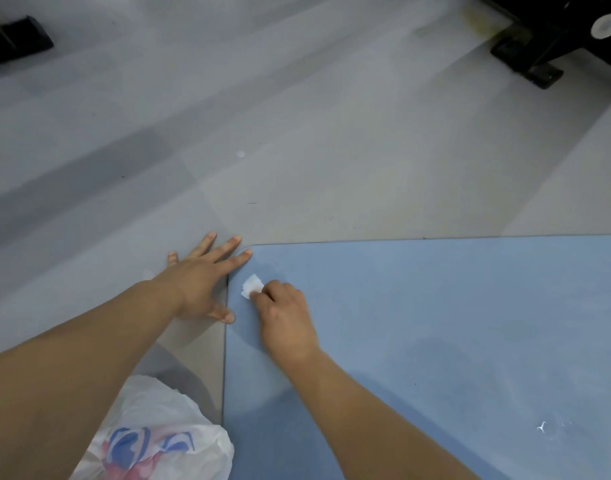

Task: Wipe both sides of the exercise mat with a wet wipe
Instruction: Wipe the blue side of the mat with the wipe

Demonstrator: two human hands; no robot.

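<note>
Wiping blue exercise mat (435,323), far-left corner. Right hand (286,311) grip pinches wet wipe (251,286); left hand (202,275) splayed wide, bracing on floor (228,133). Next: sweep rightward.

The exercise mat (435,323) is light blue with rounded corners, lying flat on the floor, its far-left corner in view. It's got some faint darker patches and a few tiny white specks near the lower right. The wet wipe (251,285) is a small white crumpled wad sitting on the mat, right by that corner.
</note>
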